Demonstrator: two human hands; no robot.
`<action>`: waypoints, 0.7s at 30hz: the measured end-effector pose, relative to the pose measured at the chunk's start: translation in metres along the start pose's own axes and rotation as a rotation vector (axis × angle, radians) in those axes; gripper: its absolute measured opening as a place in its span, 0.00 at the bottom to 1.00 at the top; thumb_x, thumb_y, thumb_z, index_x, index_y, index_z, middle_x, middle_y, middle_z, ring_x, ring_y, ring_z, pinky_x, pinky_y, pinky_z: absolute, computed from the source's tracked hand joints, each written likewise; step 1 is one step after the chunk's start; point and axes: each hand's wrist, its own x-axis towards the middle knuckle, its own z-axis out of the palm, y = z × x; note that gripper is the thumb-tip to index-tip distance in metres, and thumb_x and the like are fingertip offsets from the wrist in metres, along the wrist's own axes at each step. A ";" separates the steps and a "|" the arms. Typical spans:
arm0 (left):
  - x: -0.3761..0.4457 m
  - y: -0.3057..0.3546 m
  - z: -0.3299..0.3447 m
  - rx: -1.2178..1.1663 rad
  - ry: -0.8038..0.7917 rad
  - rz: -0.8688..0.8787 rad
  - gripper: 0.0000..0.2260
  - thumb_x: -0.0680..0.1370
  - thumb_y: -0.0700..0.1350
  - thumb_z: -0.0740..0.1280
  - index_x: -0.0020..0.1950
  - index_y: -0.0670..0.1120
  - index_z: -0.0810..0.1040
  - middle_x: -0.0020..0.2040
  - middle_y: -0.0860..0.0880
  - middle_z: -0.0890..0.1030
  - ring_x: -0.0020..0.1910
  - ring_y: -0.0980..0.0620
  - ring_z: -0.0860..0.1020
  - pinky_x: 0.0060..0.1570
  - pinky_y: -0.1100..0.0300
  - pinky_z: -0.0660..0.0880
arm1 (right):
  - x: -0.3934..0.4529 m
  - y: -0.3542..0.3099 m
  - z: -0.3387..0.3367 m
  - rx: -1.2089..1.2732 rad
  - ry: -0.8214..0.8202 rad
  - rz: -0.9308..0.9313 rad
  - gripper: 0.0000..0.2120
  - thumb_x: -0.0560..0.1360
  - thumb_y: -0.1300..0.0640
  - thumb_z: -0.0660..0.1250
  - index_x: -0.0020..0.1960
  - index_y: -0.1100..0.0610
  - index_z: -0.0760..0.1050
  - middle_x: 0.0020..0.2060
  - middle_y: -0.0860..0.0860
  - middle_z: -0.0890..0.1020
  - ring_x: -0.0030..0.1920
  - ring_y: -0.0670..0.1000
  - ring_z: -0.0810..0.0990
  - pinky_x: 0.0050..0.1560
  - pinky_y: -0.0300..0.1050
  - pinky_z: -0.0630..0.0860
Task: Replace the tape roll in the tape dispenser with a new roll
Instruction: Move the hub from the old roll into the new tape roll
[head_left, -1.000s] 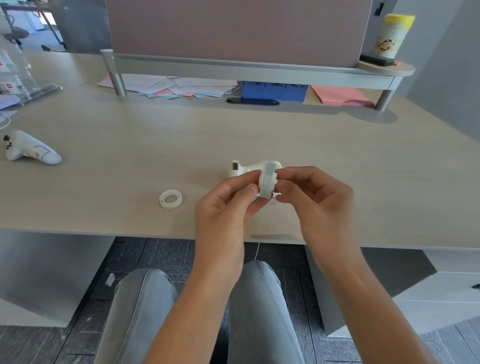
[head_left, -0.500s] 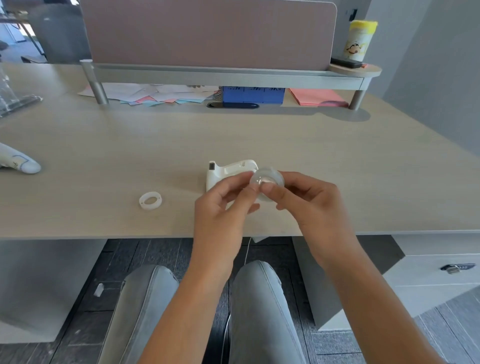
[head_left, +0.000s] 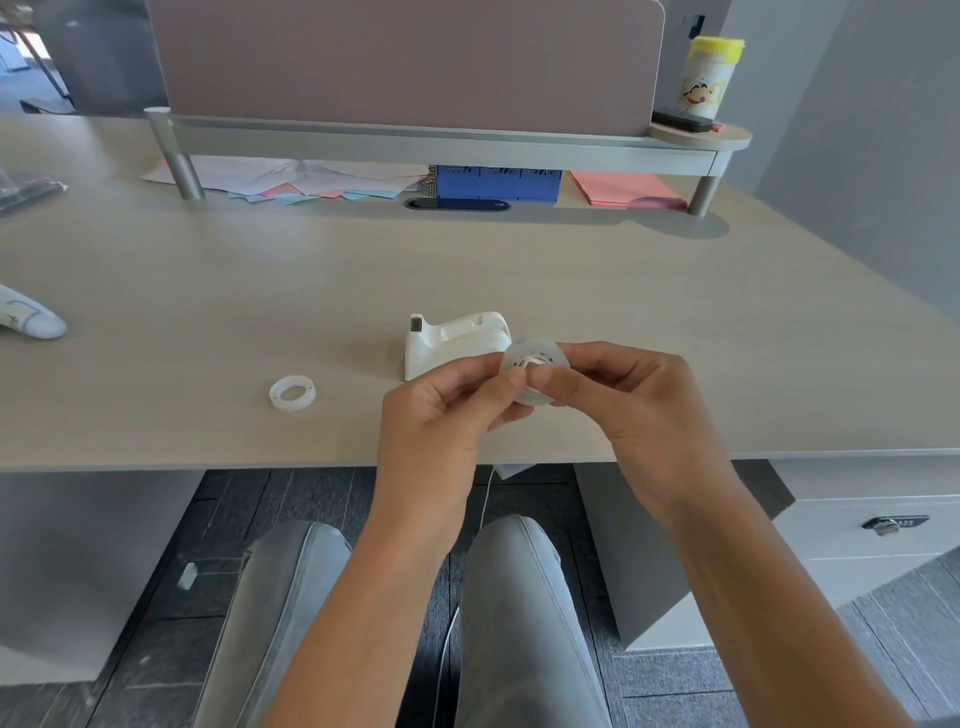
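Tape roll (head_left: 535, 375) pinched between left hand (head_left: 441, 415), right hand (head_left: 628, 400)

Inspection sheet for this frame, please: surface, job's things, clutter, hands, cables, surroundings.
Surface: light wood desk, bare in the middle.
Job's things: white tape dispenser on the desk, its cradle without a roll; tape roll with hub held above the desk edge; spare ring lying flat to the left.
Clutter: papers, blue box, pink sheets under the shelf; white handheld device far left.
Hands: left hand and right hand both pinch the roll.
Cables: thin white cord hanging below the desk.
Surroundings: partition panel, yellow-lidded canister, drawer unit.
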 end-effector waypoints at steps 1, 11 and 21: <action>0.000 0.000 -0.001 0.001 0.007 0.001 0.09 0.72 0.43 0.76 0.51 0.43 0.89 0.48 0.42 0.90 0.46 0.46 0.88 0.60 0.42 0.82 | 0.001 0.001 0.001 -0.002 0.001 0.003 0.10 0.72 0.59 0.79 0.53 0.58 0.89 0.47 0.53 0.91 0.50 0.49 0.89 0.56 0.41 0.83; 0.009 -0.001 -0.012 -0.052 -0.032 -0.029 0.10 0.71 0.44 0.74 0.49 0.40 0.88 0.46 0.42 0.89 0.46 0.47 0.87 0.48 0.53 0.83 | 0.009 0.003 0.003 0.011 -0.058 0.012 0.11 0.70 0.60 0.80 0.51 0.61 0.88 0.46 0.55 0.91 0.49 0.52 0.90 0.57 0.40 0.83; 0.013 -0.011 -0.009 0.009 0.049 -0.016 0.05 0.77 0.39 0.73 0.50 0.43 0.89 0.46 0.44 0.90 0.44 0.50 0.87 0.52 0.50 0.83 | 0.019 0.011 0.003 -0.010 -0.089 0.016 0.09 0.72 0.61 0.79 0.52 0.60 0.88 0.46 0.54 0.91 0.48 0.53 0.90 0.55 0.41 0.84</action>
